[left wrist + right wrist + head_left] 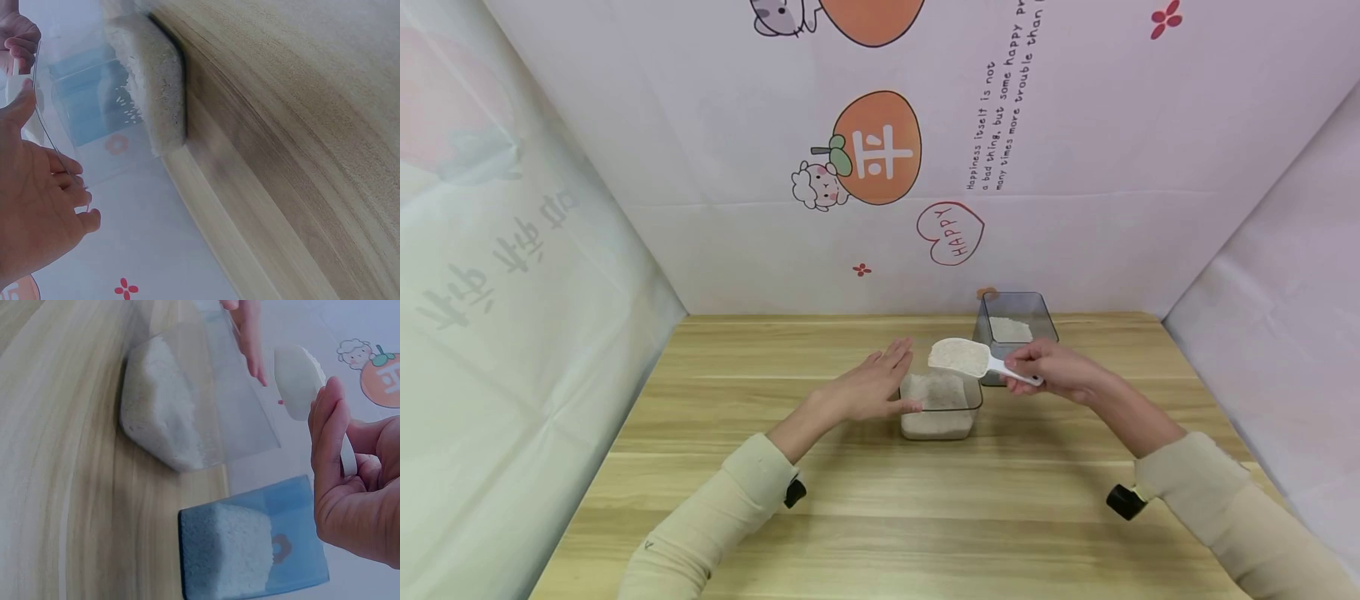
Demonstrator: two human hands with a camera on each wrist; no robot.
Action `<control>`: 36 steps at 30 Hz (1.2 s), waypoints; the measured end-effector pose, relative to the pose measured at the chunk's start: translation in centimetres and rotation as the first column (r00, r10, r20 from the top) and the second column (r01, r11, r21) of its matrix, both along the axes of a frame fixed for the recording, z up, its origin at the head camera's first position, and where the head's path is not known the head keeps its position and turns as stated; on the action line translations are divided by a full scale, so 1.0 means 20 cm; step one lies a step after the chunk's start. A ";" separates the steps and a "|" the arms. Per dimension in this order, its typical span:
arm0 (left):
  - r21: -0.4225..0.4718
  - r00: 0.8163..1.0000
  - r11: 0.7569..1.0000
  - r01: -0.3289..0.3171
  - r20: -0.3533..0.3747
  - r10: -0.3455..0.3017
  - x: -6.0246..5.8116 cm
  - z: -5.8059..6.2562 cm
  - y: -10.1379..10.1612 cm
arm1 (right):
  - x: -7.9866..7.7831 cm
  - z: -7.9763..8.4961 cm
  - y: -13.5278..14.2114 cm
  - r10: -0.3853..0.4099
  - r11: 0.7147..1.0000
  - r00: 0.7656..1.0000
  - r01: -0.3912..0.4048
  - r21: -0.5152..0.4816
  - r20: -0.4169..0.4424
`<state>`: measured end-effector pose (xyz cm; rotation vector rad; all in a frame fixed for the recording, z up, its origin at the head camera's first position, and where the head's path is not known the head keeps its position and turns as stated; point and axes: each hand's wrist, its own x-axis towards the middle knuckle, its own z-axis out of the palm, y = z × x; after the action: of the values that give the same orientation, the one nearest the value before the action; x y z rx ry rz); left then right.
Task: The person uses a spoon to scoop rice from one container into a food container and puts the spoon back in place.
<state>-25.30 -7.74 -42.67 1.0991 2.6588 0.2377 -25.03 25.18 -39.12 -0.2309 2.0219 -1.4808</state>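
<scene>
My right hand (1060, 368) grips the handle of a white scoop (997, 365), heaped with rice (957, 356). The scoop is raised over the far side of a clear square container (951, 409), which holds a layer of rice, banked unevenly in the right wrist view. At that container's left rim, my left hand (872, 387) lies with fingers extended and thumb along the near edge. In the left wrist view its fingertips (74, 167) are right at the rim. Behind and to the right stands a blue-tinted container (300, 500), also with rice in it, partly hidden by the right hand.
Both containers stand on a wood-grain table (880, 517). A white printed sheet (737, 167) rises behind the table's back edge, and pale sheets hang at left and right. A black wrist device (1126, 502) juts below the right sleeve, another (794, 492) below the left.
</scene>
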 end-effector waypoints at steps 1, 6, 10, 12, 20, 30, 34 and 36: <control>-0.002 1.000 1.000 0.001 -0.003 -0.001 0.00 0.00 0.00 | 0.00 0.01 0.01 -0.002 1.000 1.000 0.002 -0.001 -0.002; -0.005 1.000 1.000 0.002 -0.015 -0.002 0.00 -0.01 0.00 | 0.01 0.05 0.07 -0.007 1.000 1.000 0.007 -0.018 -0.008; -0.001 1.000 1.000 -0.002 -0.012 0.002 0.00 0.00 0.00 | 0.01 0.09 0.13 -0.016 1.000 1.000 0.015 -0.022 -0.025; -0.002 1.000 1.000 -0.004 -0.009 0.004 0.00 0.00 0.00 | 0.01 0.10 0.16 -0.024 0.999 0.999 0.023 -0.027 -0.029; 0.008 1.000 1.000 -0.012 0.008 0.011 0.01 0.00 0.00 | 0.00 0.16 0.28 -0.029 0.997 0.996 0.023 -0.074 -0.080; -0.006 1.000 1.000 -0.003 -0.010 0.003 0.00 0.00 0.00 | -0.07 0.22 0.41 -0.126 0.992 0.987 0.127 0.005 -0.101; 0.006 1.000 1.000 -0.005 -0.004 0.005 0.01 0.00 0.00 | -0.10 0.23 0.46 -0.157 0.985 0.981 0.164 0.052 -0.110; 0.013 1.000 1.000 -0.005 0.000 0.005 0.01 0.00 0.00 | -0.12 0.24 0.47 -0.165 0.982 0.981 0.173 0.075 -0.106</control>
<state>-25.13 -7.77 -42.71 1.0967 2.6640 0.2559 -27.37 34.60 -34.36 -0.1022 2.2254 -1.5085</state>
